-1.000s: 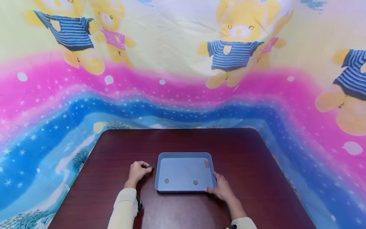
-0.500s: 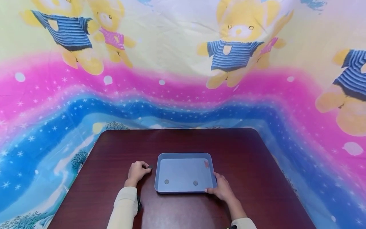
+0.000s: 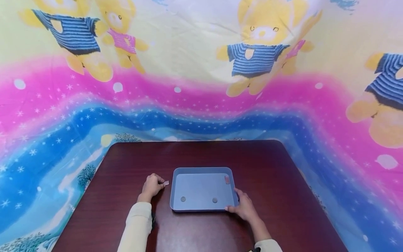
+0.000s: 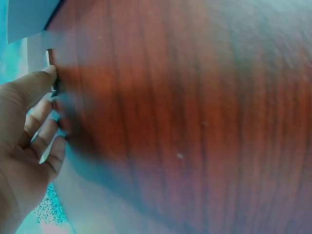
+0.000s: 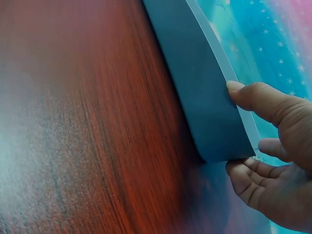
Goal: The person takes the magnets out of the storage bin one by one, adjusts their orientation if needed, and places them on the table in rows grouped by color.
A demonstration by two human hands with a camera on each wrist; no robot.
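Left of the tray, my left hand (image 3: 152, 185) pinches a small flat rectangular piece (image 3: 167, 182) between thumb and fingers. Its upward face looks pale and shiny in the head view, while the left wrist view shows the piece (image 4: 49, 57) nearly edge-on. My right hand (image 3: 245, 206) grips the near right corner of a shallow blue-grey tray (image 3: 204, 170). In the right wrist view, the thumb lies on the tray's rim (image 5: 214, 41) and the fingers bend round the corner. Inside the tray are a grey disc (image 3: 183, 199), another disc (image 3: 215, 200) and a small pinkish rectangle (image 3: 227, 180).
The tray stands on a dark red-brown wooden table (image 3: 132, 157) with rounded far corners. Behind and beside the table hangs a cloth (image 3: 201, 84) printed with bears and snowflakes.
The piece in my left hand has turned from a dark look to a pale, shiny face. The left hand has shifted slightly; the right hand keeps its grip on the tray.
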